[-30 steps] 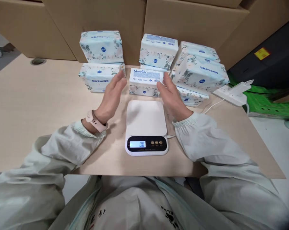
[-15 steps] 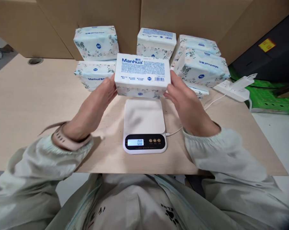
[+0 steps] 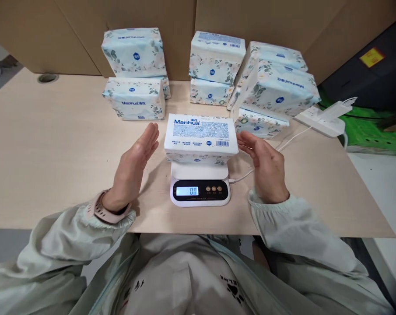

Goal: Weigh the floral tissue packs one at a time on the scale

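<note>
A floral pack of tissues [image 3: 201, 138], printed "Manhua", rests on the white plate of a kitchen scale [image 3: 200, 192]. The lit display reads 0.0. My left hand [image 3: 131, 168] is held upright to the left of the pack, apart from it, fingers stretched out and holding nothing. On the other side my right hand [image 3: 265, 164] is open, its fingertips close by the pack's right end; whether they still touch it I cannot tell. The pack hides the back of the scale's plate.
More tissue packs stand stacked behind: a left stack [image 3: 135, 103], a middle stack [image 3: 214, 57] and a right stack [image 3: 283, 89]. A white power strip [image 3: 322, 120] lies at the right, and a white cable [image 3: 242, 177] runs to the scale. Cardboard [image 3: 145, 13] walls the back of the table.
The tissue pack has come down and toward me from above the scale onto its plate. Both hands have let go; the left has drawn away to the left.
</note>
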### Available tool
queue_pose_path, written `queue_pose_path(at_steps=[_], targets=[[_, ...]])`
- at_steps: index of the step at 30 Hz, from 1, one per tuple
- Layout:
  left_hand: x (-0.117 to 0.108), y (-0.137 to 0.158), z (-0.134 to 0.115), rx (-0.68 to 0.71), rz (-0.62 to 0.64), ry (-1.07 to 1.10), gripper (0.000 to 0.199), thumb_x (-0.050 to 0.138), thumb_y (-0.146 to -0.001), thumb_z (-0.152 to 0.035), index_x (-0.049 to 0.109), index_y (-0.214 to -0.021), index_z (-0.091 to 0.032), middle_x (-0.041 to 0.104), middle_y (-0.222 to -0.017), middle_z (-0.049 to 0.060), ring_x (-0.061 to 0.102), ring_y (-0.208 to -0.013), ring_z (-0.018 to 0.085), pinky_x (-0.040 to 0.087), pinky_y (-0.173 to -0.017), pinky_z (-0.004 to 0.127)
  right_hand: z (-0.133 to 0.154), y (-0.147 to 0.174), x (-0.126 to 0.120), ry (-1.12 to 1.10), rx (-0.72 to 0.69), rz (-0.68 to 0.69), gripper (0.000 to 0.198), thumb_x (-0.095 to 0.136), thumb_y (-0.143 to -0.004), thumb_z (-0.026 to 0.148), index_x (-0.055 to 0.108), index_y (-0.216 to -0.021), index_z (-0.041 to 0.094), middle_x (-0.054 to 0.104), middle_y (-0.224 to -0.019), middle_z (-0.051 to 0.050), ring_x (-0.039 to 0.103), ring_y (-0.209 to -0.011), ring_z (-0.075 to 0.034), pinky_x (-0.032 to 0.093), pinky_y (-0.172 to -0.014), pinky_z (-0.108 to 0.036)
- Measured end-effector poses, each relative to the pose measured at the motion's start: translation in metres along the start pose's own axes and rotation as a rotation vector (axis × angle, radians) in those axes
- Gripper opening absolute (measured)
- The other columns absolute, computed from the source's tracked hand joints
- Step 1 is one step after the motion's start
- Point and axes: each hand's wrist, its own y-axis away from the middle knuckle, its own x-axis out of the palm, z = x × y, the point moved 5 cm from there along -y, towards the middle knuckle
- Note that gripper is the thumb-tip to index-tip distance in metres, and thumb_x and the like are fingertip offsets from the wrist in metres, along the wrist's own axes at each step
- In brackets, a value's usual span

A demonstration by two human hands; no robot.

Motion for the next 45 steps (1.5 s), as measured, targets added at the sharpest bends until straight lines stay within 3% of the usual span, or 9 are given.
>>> queue_pose_path(at_steps=[10,16,21,27,34,40,45], targets=[[-0.001,-0.001,0.003,-0.112,0.003,0.163,0.060,0.042,-0.109,-0.066,0.074,-0.146,-0.030,0.059,-0.168,0.002,0.035,-0.171,0.033,0.023,-0.146,0.058,-0.005,0.003,-0.003,-0.051,0.017,-0.007,0.035,0.066,-0.103,0.060,0.086,-0.116,0.034,0.087,-0.121,-0.004,0.080,-0.124,-0.032,0.062,-0.117,-0.060],[0.000,0.000,0.001,-0.117,0.004,0.163,0.059,0.046,-0.108,-0.066,0.076,-0.144,-0.030,0.060,-0.167,0.002,0.037,-0.170,0.034,0.026,-0.145,0.057,-0.007,0.003,-0.002,-0.013,0.027,-0.011,0.042,0.062,-0.104,0.064,0.085,-0.117,0.032,0.087,-0.123,-0.006,0.080,-0.125,-0.033,0.063,-0.116,-0.060],[0.001,0.001,-0.002,-0.128,0.008,0.162,0.057,0.047,-0.108,-0.065,0.077,-0.142,-0.030,0.062,-0.165,0.001,0.042,-0.167,0.034,0.029,-0.144,0.056,-0.005,0.004,-0.001,-0.069,0.035,0.000,0.033,0.067,-0.103,0.058,0.086,-0.115,0.035,0.087,-0.119,-0.004,0.081,-0.122,-0.032,0.061,-0.117,-0.061],[0.001,0.001,0.000,-0.129,0.010,0.186,0.056,0.048,-0.109,-0.063,0.079,-0.140,-0.028,0.065,-0.162,0.003,0.044,-0.166,0.035,0.029,-0.144,0.058,-0.004,0.005,0.000,-0.059,0.042,0.000,0.037,0.063,-0.105,0.058,0.086,-0.117,0.031,0.087,-0.120,-0.006,0.081,-0.123,-0.033,0.061,-0.117,-0.064],[0.004,0.003,-0.001,-0.134,0.033,0.200,0.054,0.047,-0.110,-0.061,0.079,-0.140,-0.028,0.066,-0.161,0.003,0.048,-0.164,0.034,0.030,-0.143,0.059,-0.008,0.006,-0.001,-0.085,0.036,0.008,0.033,0.066,-0.103,0.057,0.087,-0.116,0.035,0.087,-0.119,-0.003,0.081,-0.123,-0.033,0.060,-0.120,-0.064],[0.018,0.004,-0.003,-0.026,0.148,0.104,0.054,0.050,-0.110,-0.061,0.073,-0.150,-0.032,0.057,-0.170,-0.003,0.035,-0.171,0.034,0.028,-0.145,0.056,0.001,0.013,0.017,0.042,-0.048,0.271,0.043,0.064,-0.106,0.057,0.074,-0.145,0.041,0.073,-0.154,0.004,0.066,-0.149,-0.029,0.051,-0.133,-0.057],[0.008,-0.013,-0.045,0.199,0.070,0.081,0.044,0.047,-0.113,-0.052,0.082,-0.134,-0.035,0.067,-0.159,-0.012,0.034,-0.171,0.032,0.028,-0.146,0.050,0.057,-0.015,0.059,0.152,-0.212,0.406,0.046,0.057,-0.108,0.059,0.070,-0.149,0.042,0.069,-0.159,0.008,0.062,-0.152,-0.027,0.050,-0.133,-0.049]])
